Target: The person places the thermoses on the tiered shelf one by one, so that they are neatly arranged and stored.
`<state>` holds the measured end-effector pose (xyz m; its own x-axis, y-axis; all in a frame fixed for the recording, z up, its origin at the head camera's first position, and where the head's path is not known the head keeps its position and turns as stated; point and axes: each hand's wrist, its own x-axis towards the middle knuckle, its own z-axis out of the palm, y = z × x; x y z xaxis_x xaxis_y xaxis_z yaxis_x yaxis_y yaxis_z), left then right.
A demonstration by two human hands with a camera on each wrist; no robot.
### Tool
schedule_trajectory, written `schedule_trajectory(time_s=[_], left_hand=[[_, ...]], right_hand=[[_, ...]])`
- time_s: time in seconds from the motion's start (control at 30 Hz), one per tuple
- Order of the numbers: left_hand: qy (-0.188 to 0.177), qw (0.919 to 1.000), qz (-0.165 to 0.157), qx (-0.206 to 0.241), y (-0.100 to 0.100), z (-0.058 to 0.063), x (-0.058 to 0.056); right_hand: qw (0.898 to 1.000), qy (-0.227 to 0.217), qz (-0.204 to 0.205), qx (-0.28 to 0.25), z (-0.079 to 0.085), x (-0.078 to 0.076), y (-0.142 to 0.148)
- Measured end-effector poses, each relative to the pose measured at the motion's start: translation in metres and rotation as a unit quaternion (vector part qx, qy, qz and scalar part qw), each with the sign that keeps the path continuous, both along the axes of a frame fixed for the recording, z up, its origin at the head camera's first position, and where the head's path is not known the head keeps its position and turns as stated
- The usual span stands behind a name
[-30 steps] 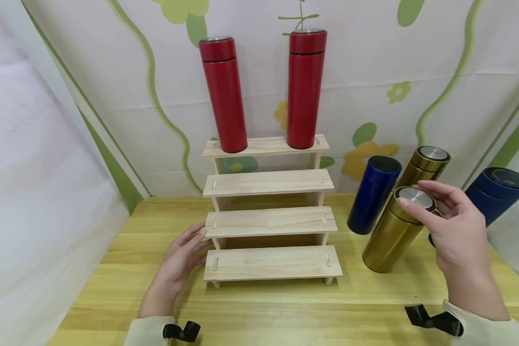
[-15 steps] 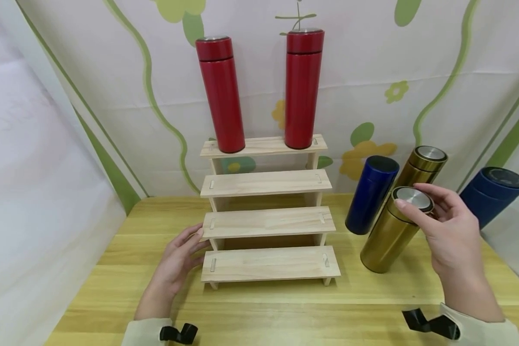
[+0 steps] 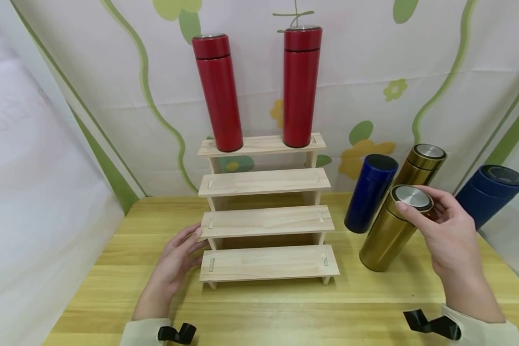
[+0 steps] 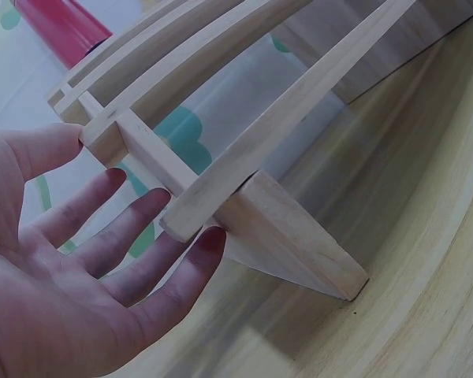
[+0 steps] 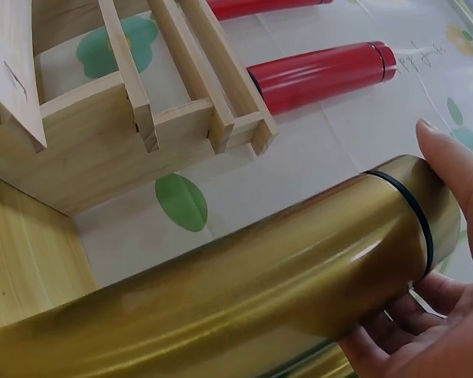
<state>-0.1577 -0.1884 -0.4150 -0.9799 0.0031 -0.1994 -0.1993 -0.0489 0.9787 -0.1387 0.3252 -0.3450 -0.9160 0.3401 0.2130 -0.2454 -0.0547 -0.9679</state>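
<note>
My right hand (image 3: 451,235) grips a gold thermos bottle (image 3: 387,238) round its lid, thumb on the near side and fingers behind. In the right wrist view that gold bottle (image 5: 244,276) fills the foreground; it appears to stand on the table, slightly tilted by the lens. At the other side, my left hand (image 3: 175,264) rests against the left end of a four-step wooden rack (image 3: 268,223). Its thumb touches a step's edge in the left wrist view, and the loosely extended fingers (image 4: 130,236) lie along the rack's side. Two red thermos bottles (image 3: 219,96) stand on the top step.
Behind the gripped bottle stand a blue thermos (image 3: 369,194) and a second gold thermos (image 3: 424,166). A dark blue thermos (image 3: 488,197) is at the far right, partly hidden by the right hand. A patterned white curtain (image 3: 155,62) hangs behind the wooden table (image 3: 251,317).
The whole head view has shifted slightly leftward. Both hands, the gold bottle and the rack keep nearly the same places relative to each other.
</note>
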Motion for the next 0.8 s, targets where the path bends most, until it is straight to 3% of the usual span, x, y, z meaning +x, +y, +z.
schedule_trajectory(time_s=[0.2,0.47,0.8], left_hand=[[0.0,1.0,0.003,0.006,-0.001,0.0,0.0],[-0.001,1.0,0.004,0.006,-0.002,0.001,0.001],[-0.009,0.9999,-0.006,0.007,-0.005,0.006,0.001]], right_hand=[[0.999,-0.019,0.017,0.044,0.0,0.0,0.006],[0.989,-0.064,0.041,0.13,0.001,0.001,0.012],[0.983,-0.078,0.033,0.16,0.001,0.003,0.013]])
